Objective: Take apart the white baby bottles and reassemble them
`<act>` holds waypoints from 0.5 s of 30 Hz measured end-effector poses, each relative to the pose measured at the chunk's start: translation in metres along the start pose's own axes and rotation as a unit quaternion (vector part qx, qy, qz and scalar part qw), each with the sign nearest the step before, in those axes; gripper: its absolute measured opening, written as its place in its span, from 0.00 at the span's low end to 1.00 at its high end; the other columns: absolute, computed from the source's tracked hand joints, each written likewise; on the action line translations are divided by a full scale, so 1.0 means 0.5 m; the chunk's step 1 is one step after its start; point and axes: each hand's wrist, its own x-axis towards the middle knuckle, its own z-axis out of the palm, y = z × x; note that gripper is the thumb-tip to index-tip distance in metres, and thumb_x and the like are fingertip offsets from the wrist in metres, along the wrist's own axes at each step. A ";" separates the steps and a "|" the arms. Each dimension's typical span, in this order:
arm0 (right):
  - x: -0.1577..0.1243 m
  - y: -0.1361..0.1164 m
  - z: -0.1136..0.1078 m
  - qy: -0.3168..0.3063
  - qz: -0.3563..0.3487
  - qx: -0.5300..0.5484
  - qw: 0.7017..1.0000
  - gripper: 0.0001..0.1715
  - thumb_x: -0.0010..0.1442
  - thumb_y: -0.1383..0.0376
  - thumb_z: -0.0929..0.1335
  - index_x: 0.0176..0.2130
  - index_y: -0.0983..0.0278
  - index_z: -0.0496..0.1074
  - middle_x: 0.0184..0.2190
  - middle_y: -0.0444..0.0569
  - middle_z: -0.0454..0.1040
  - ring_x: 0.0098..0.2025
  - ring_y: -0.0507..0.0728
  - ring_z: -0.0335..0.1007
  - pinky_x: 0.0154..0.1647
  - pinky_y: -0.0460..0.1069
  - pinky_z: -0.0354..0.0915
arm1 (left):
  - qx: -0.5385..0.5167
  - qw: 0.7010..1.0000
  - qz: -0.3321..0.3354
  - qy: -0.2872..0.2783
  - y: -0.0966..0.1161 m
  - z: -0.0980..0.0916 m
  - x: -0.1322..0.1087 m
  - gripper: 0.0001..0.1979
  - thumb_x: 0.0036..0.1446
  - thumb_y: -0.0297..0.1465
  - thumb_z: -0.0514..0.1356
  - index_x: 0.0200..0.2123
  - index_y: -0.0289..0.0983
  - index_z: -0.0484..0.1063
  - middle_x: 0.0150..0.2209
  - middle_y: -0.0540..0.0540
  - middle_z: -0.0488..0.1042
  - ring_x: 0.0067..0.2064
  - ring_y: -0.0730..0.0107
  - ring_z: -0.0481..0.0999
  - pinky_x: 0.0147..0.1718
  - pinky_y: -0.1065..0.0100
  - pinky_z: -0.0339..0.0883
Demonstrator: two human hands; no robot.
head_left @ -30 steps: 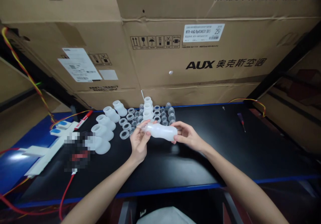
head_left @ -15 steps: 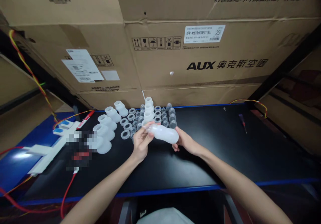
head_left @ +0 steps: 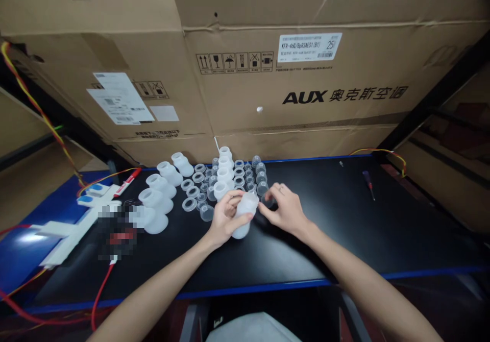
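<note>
A milky white bottle is in my left hand, its fingers and thumb wrapped around the body. The bottle leans slightly, top end up and tilted right; a clear part sits at its top, too small to make out. Just right of it is my right hand, fingers bent and apart from the thumb, the thumb tip close to the bottle. Beyond those fingers stands a column of clear dome caps, the nearest partly hidden by the hand. Behind my left hand runs a row of white bottles.
More open white bottles line the left, with clear rings and clear teats beside them. A power strip and red marker lie far left. A screwdriver rests right. A large carton stands behind the table.
The bottle has turned from lying nearly level to more upright and come slightly lower. My right hand has left its base and moved up beside its top.
</note>
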 end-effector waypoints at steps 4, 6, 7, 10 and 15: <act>0.018 0.033 -0.006 -0.009 -0.007 -0.048 0.999 0.16 0.65 0.62 0.73 0.52 0.63 0.75 0.52 0.59 0.77 0.49 0.65 0.74 0.52 0.58 0.67 | 0.198 0.976 0.071 0.063 -0.010 -0.004 0.008 0.26 0.54 0.38 0.77 0.54 0.37 0.82 0.53 0.36 0.84 0.52 0.52 0.85 0.56 0.53 0.79; 0.024 0.045 -0.011 -0.005 0.004 -0.016 1.000 0.12 0.67 0.64 0.71 0.50 0.62 0.76 0.47 0.55 0.79 0.45 0.63 0.75 0.50 0.57 0.68 | 0.282 0.950 0.124 0.059 -0.013 -0.002 0.009 0.22 0.56 0.37 0.76 0.54 0.38 0.84 0.53 0.37 0.84 0.53 0.52 0.85 0.58 0.50 0.78; 0.027 0.048 -0.015 0.020 0.012 0.016 1.000 0.10 0.68 0.64 0.70 0.49 0.62 0.76 0.44 0.53 0.79 0.44 0.61 0.75 0.49 0.56 0.69 | 0.307 0.938 0.149 0.055 -0.015 -0.001 0.009 0.21 0.57 0.36 0.76 0.54 0.39 0.84 0.53 0.37 0.84 0.52 0.53 0.85 0.58 0.50 0.78; 0.037 0.048 -0.033 0.156 0.065 0.133 0.976 0.08 0.70 0.59 0.71 0.45 0.61 0.76 0.40 0.51 0.79 0.40 0.59 0.75 0.45 0.54 0.70 | 0.337 0.921 0.191 0.044 -0.020 0.005 0.009 0.20 0.58 0.36 0.75 0.54 0.41 0.85 0.52 0.38 0.85 0.51 0.53 0.86 0.55 0.51 0.81; 0.040 0.026 -0.041 0.144 0.098 0.315 0.933 0.15 0.69 0.52 0.74 0.46 0.61 0.76 0.41 0.51 0.79 0.41 0.59 0.77 0.46 0.54 0.74 | 0.343 0.913 0.218 0.038 -0.022 0.010 0.011 0.21 0.59 0.34 0.75 0.55 0.40 0.84 0.51 0.38 0.85 0.50 0.55 0.87 0.53 0.53 0.82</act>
